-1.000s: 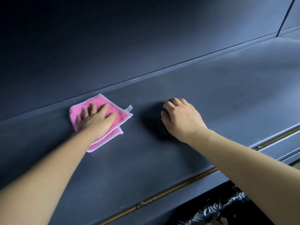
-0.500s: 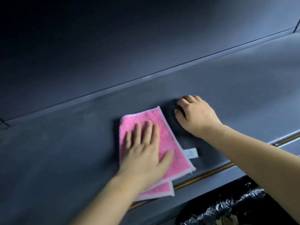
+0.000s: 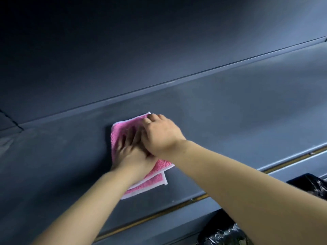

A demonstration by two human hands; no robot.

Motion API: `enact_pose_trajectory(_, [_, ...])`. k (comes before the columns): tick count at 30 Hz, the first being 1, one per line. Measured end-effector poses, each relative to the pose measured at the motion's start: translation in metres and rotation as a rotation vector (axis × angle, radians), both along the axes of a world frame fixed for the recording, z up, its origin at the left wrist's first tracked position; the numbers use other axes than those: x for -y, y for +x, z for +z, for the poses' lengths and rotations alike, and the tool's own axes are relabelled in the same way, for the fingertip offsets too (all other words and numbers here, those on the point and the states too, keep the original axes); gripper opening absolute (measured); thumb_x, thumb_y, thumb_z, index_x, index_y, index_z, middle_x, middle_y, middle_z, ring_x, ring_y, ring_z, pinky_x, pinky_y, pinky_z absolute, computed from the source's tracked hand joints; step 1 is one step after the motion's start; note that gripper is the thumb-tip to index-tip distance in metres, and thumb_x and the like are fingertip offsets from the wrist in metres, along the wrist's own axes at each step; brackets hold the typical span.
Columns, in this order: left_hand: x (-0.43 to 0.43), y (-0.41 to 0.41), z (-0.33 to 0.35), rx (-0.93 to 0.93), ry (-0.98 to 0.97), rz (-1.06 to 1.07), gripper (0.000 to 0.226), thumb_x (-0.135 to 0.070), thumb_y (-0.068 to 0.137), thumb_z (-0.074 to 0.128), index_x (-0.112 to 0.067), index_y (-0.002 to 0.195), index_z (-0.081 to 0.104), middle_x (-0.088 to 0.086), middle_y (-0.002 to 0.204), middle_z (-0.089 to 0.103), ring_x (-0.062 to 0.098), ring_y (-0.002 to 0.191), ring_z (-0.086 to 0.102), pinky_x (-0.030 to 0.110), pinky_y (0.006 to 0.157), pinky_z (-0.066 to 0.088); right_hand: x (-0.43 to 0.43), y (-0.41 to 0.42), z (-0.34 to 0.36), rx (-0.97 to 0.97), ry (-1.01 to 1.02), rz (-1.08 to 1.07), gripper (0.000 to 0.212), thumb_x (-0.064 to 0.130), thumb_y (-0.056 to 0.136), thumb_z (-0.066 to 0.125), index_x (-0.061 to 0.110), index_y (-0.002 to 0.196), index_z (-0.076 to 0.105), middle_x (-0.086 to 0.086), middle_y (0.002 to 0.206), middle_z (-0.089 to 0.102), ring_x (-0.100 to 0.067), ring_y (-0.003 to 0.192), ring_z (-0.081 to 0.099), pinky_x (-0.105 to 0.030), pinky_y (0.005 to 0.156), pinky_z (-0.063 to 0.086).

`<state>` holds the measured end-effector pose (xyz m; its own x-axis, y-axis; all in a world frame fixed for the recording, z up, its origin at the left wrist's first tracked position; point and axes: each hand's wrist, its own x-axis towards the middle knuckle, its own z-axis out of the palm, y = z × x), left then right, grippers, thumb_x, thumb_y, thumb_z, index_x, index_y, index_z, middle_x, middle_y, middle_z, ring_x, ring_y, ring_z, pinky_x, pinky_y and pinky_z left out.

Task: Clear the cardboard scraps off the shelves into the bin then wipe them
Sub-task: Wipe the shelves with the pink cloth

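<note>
Wiping stage: no cardboard scraps in sight on the shelf [image 3: 230, 121], pink cloth [image 3: 155, 181] folded flat mid-shelf, bin [image 3: 223, 234] below the front edge. Left hand [image 3: 131, 152] pressed flat on the cloth, fingers straight; right hand [image 3: 161, 133] overlapping it, fingers curled at the far corner, perhaps pinching, too blurred to tell. Probably left: rest of this shelf, any others out of view.

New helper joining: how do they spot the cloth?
Find the long dark grey shelf that fills the view. Near its middle a folded cloth lies under the left hand, with the right hand at its far corner. It is the only pink thing there, edged in white.
</note>
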<state>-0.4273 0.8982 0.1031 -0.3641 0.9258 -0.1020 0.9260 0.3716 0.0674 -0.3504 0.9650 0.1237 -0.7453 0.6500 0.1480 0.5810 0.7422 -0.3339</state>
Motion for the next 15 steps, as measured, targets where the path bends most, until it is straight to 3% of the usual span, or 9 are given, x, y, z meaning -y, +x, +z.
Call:
enact_pose_trajectory(3, [0.002, -0.033, -0.002, 0.006, 0.058, 0.001, 0.07, -0.054, 0.088, 0.022, -0.022, 0.148, 0.004, 0.0, 0.158, 0.006, 0.019, 0.146, 0.004, 0.038, 0.119, 0.008, 0.009, -0.015, -0.002, -0.008, -0.042, 0.018, 0.036, 0.024, 0.097, 0.031, 0.007, 0.125, 0.048, -0.011, 0.131, 0.048, -0.029, 0.122, 0.04, -0.032, 0.099, 0.03])
enact_pose_trajectory(8, [0.02, -0.092, 0.01, 0.004, 0.054, 0.203, 0.058, -0.044, 0.097, 0.027, -0.027, 0.148, 0.006, -0.001, 0.158, -0.005, 0.022, 0.146, -0.003, 0.035, 0.118, 0.003, 0.013, -0.009, -0.013, -0.022, -0.062, -0.011, 0.036, 0.027, 0.099, 0.03, 0.008, 0.123, 0.049, -0.009, 0.13, 0.049, -0.026, 0.122, 0.039, -0.03, 0.101, 0.03])
enact_pose_trajectory(15, [0.029, -0.129, 0.008, 0.001, 0.035, 0.329, 0.059, -0.051, 0.095, 0.025, -0.032, 0.148, 0.005, -0.001, 0.158, -0.005, 0.019, 0.146, -0.005, 0.036, 0.118, 0.003, 0.015, -0.011, -0.016, -0.066, 0.025, -0.003, 0.035, 0.028, 0.097, 0.033, 0.007, 0.119, 0.051, -0.009, 0.127, 0.048, -0.025, 0.123, 0.038, -0.028, 0.102, 0.027])
